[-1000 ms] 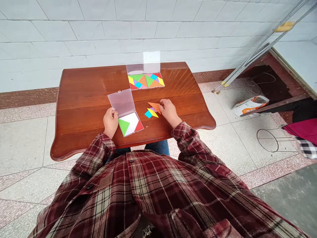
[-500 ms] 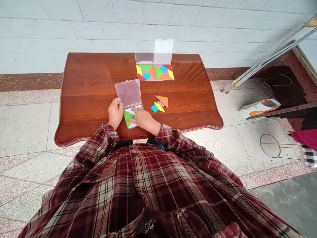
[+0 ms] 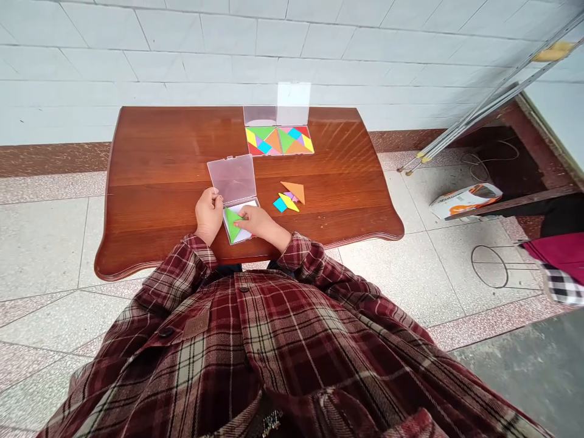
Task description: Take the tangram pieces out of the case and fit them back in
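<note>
An open tangram case [image 3: 232, 239] with a white inside lies near the table's front edge, its clear lid [image 3: 233, 177] raised at the back. My left hand [image 3: 208, 214] is closed at the lid's lower left corner, thumb and finger pinching its edge. Over the case, my right hand [image 3: 259, 222] pinches a green triangle tangram piece [image 3: 232, 225] at its right-hand tip. A bit of red shows beside the right hand at the case's edge; the hand covers the rest. To the right lie loose tangram pieces: an orange triangle [image 3: 296, 191], a yellow parallelogram [image 3: 289, 202], a blue square [image 3: 280, 205] and purple ones [image 3: 292, 196].
Two filled tangram cases [image 3: 262, 141] stand side by side with lids up at the back of the wooden table [image 3: 164, 176]. A tiled wall [image 3: 205, 42] rises behind. Crutches [image 3: 456, 128] lean at the right, near a white and orange bag [image 3: 465, 201].
My right hand has taken hold of the green triangle, which has shifted and turned a little in the case. My left hand stays at the lid. The whole view has shifted slightly.
</note>
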